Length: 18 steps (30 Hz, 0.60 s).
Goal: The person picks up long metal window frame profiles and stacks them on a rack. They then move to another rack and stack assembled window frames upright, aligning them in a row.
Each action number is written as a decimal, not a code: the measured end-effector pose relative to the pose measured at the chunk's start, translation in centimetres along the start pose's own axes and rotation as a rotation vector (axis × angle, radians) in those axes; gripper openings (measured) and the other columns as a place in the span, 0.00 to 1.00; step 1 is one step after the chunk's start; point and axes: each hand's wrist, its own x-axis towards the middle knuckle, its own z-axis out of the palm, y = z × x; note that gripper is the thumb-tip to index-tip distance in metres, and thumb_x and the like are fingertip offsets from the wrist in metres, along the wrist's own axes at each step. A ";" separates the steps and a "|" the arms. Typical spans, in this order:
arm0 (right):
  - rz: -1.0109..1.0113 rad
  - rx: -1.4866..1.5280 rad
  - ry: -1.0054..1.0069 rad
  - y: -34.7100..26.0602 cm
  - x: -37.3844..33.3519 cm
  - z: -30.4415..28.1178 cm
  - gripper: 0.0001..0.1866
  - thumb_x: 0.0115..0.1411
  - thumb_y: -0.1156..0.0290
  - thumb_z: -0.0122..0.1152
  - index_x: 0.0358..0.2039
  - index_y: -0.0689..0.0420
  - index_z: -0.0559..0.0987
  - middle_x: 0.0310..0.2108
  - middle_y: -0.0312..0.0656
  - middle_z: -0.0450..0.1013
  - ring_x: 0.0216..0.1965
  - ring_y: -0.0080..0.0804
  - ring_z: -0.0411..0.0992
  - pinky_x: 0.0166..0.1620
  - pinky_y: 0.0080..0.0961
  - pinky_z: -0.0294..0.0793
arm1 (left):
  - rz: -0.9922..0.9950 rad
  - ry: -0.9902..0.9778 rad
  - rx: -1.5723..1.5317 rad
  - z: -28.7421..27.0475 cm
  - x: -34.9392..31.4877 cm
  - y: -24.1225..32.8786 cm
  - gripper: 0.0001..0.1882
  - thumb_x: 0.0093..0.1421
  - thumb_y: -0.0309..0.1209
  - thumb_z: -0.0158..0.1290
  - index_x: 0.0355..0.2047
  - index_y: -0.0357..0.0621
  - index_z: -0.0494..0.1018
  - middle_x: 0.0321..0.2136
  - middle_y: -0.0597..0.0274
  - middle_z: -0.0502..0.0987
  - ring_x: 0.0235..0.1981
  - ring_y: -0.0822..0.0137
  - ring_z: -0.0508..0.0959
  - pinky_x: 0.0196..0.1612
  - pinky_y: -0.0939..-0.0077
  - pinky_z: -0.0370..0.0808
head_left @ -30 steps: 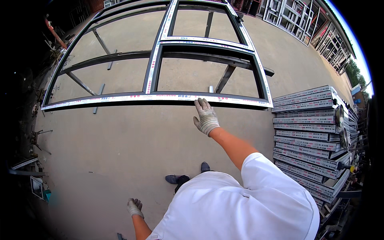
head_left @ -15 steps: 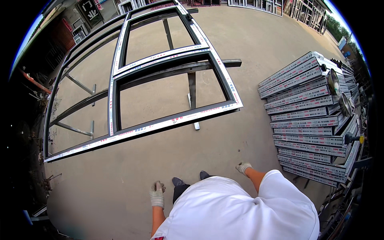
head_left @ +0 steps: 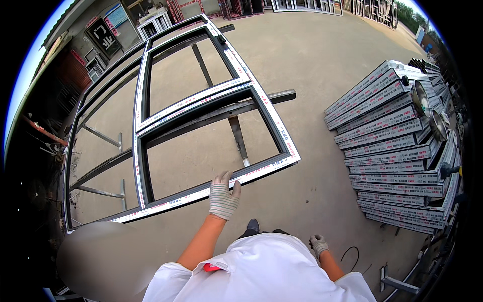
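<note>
Concrete yard [head_left: 322, 75]: one frame [head_left: 201, 136] (gloved hand [head_left: 223, 196] touching)

I have one view only, from the left camera on the head, looking steeply down over the white-clad shoulders onto a concrete yard. The fisheye bends every straight edge toward the rim (the corners go black). The window frame [head_left: 201, 146] lies ahead and left, the stacked profiles [head_left: 397, 146] to the right, both near. No second view shares the scene.
</note>
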 end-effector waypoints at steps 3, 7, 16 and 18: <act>0.025 -0.250 0.051 -0.9 -3.0 -1.1 0.23 0.57 0.56 0.58 0.46 0.61 0.78 0.38 0.47 0.78 0.38 0.37 0.77 0.43 0.31 0.76 | 0.000 -0.126 0.014 4.3 2.5 0.9 0.21 0.55 0.34 0.57 0.46 0.35 0.72 0.45 0.44 0.73 0.46 0.46 0.74 0.51 0.54 0.69; 0.101 -0.198 0.081 0.2 -2.3 -4.1 0.29 0.55 0.50 0.58 0.48 0.62 0.79 0.45 0.54 0.77 0.49 0.47 0.75 0.53 0.35 0.72 | -0.077 -0.390 0.114 9.1 4.7 2.4 0.23 0.59 0.42 0.52 0.47 0.35 0.72 0.43 0.44 0.76 0.45 0.48 0.75 0.52 0.52 0.68; 0.123 -0.272 0.136 -1.3 13.8 -13.7 0.22 0.57 0.55 0.59 0.43 0.60 0.81 0.40 0.51 0.79 0.43 0.43 0.78 0.49 0.33 0.74 | -0.195 -0.670 0.132 15.7 11.4 8.8 0.19 0.64 0.42 0.44 0.33 0.39 0.77 0.30 0.42 0.78 0.34 0.43 0.77 0.41 0.53 0.73; 0.187 -0.093 0.126 -4.2 18.9 -17.6 0.20 0.57 0.55 0.58 0.39 0.61 0.81 0.34 0.49 0.79 0.37 0.36 0.78 0.41 0.31 0.76 | -0.168 -0.531 0.149 16.5 11.2 9.0 0.20 0.64 0.42 0.44 0.29 0.39 0.77 0.27 0.42 0.77 0.31 0.42 0.77 0.38 0.52 0.73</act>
